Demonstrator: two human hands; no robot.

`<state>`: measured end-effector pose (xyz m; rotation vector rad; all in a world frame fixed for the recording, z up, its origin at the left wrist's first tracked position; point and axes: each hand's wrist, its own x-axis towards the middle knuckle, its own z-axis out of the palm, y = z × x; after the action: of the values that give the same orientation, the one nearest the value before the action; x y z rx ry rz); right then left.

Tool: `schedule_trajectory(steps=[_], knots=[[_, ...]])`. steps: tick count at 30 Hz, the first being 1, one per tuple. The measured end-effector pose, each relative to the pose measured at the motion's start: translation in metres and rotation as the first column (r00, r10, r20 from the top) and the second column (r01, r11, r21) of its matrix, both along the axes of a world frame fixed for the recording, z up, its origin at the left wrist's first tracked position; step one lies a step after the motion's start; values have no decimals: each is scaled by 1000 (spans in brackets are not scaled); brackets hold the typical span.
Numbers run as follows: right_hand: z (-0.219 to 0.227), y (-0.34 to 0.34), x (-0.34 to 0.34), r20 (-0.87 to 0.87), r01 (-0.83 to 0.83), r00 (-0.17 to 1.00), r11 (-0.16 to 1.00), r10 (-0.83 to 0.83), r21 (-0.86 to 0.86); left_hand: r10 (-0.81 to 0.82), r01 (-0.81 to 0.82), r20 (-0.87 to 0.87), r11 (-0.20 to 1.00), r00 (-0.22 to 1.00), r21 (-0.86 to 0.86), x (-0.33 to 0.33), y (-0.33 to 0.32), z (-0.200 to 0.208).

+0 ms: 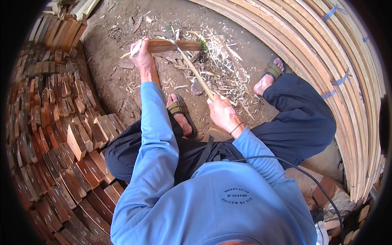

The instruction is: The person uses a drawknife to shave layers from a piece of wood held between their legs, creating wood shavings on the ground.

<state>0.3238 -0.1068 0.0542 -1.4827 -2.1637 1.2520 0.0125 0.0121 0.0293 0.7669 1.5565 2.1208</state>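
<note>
My left hand (141,52) is closed around the near-left end of a brown wooden piece (169,45), whose pale, thin end sticks out on the left of the fist. The wood lies roughly level, its far end by the shavings. In my right hand (224,112) is the lower end of the long pale handle (194,69) of an adze-like tool. Its narrow metal head (172,41) crosses over the wooden piece; whether the two touch I cannot tell.
Wood shavings (222,61) litter the dirt ground between my sandalled feet. Stacked wooden blocks (53,134) rise along the left. Long bent wooden strips (326,53), tied with blue bands, curve along the right. A black cable (310,175) runs over my right side.
</note>
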Motion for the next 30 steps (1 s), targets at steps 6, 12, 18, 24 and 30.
schedule_trajectory(steps=[6,12,18,24,30], knots=[[54,13,-16,-134,113,986,991,-102,71,-26,21,61,998,998,67,-10,3,-3],[0,14,-7,91,43,996,983,-27,-180,3,-4,36,999,999,34,-9,5,-2],[38,23,-8,-111,89,990,996,-86,31,-15,14,66,1000,998,22,-13,3,-8],[37,21,-6,-68,97,993,995,-96,15,5,-8,121,1000,993,27,-14,-9,-12],[-16,11,-6,-81,3,997,996,4,85,5,-6,29,1000,1000,24,-6,5,-3]])
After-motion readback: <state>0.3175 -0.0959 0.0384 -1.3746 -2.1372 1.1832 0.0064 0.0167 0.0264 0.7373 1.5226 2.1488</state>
